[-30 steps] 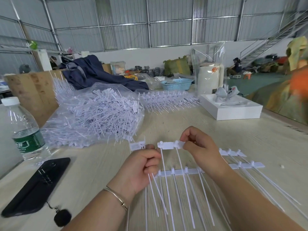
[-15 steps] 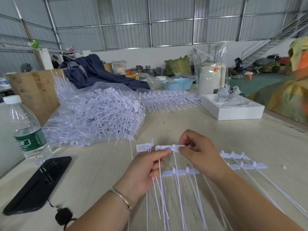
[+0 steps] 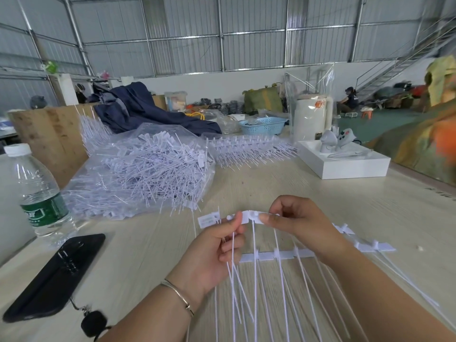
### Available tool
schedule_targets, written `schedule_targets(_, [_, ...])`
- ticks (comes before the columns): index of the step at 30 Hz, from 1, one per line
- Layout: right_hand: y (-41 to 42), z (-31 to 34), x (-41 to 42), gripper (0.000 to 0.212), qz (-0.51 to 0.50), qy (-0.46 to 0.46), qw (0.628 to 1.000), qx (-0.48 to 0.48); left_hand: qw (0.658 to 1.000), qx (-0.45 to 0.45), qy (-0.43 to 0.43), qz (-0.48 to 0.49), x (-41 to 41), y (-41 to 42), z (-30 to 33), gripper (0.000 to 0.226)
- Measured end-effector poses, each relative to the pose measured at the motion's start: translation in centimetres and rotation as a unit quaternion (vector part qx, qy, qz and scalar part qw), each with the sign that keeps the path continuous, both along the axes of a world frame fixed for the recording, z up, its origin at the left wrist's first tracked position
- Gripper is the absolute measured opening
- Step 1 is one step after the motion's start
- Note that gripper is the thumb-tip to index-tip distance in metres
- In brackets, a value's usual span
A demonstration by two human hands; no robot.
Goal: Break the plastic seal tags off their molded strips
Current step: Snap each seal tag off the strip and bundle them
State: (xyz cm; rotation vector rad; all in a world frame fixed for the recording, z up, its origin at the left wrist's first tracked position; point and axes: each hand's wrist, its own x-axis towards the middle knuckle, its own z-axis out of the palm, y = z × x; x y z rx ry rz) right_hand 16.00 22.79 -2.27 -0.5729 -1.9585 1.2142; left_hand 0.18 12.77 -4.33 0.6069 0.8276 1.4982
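Seal tags (image 3: 251, 216) on a strip sit mid-frame above the desk (image 3: 308, 193), pinched between left hand (image 3: 217, 250) and right hand (image 3: 296, 223); fingers hide the strip's ends, stems run off the bottom edge.

White molded strip (image 3: 256, 216) of seal tags held up above table, flat heads joined in a row, thin tails hanging toward viewer. 2nd strip (image 3: 283, 255) lay flat beneath; 3rd strip (image 3: 370, 246) at right. Loose tags (image 3: 148, 171) piled in clear bag, far left.

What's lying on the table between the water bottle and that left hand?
In the head view, a black phone lies between the water bottle and the left hand.
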Motion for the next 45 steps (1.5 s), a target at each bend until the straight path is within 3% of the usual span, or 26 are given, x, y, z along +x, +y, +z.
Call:
schedule_targets(7, [-0.6, 0.0, 0.0, 0.03, 0.1, 0.019, 0.991, -0.088, 0.991, 0.054, -0.059, -0.11, 0.7, -0.4, 0.1, 0.028])
schedule_targets(13, [-1.0, -0.3, -0.5, 0.03, 0.131, 0.023, 0.987, -0.085, 0.983, 0.036, 0.005, -0.182, 0.9, -0.6, 0.1, 0.029])
schedule_targets(21, [-0.8, -0.1, -0.3, 0.046, 0.007, 0.037, 0.999, -0.026, 0.998, 0.0, 0.018, -0.056, 0.3, -0.2, 1.0, 0.035])
schedule_targets(26, [-0.4, -0.5, -0.5, 0.036, -0.036, 0.039, 0.999, -0.011, 0.999, -0.019, 0.037, -0.018, -0.2, -0.2, 0.9, 0.021])
schedule_targets(33, [0.3, -0.1, 0.2, 0.033, -0.062, 0.049, 0.997, 0.001, 0.999, -0.02, 0.027, 0.012, -1.0, -0.2, 1.0, 0.03])
schedule_targets(38, [0.1, -0.1, 0.1, 0.009, -0.049, 0.033, 0.998, -0.016, 0.997, -0.019, 0.06, 0.041, -0.8, -0.1, 0.9, 0.029])
schedule_targets(41, [0.0, -0.2, 0.0, 0.01, -0.071, 0.008, 0.997, 0.024, 0.992, -0.06, 0.098, 0.05, -0.5, -0.1, 0.7, 0.028])
schedule_targets(45, [-0.2, -0.1, -0.1, 0.012, -0.08, 0.016, 0.994, 0.067, 0.991, -0.097, 0.073, 0.053, -0.4, 0.1, 0.6, 0.032])
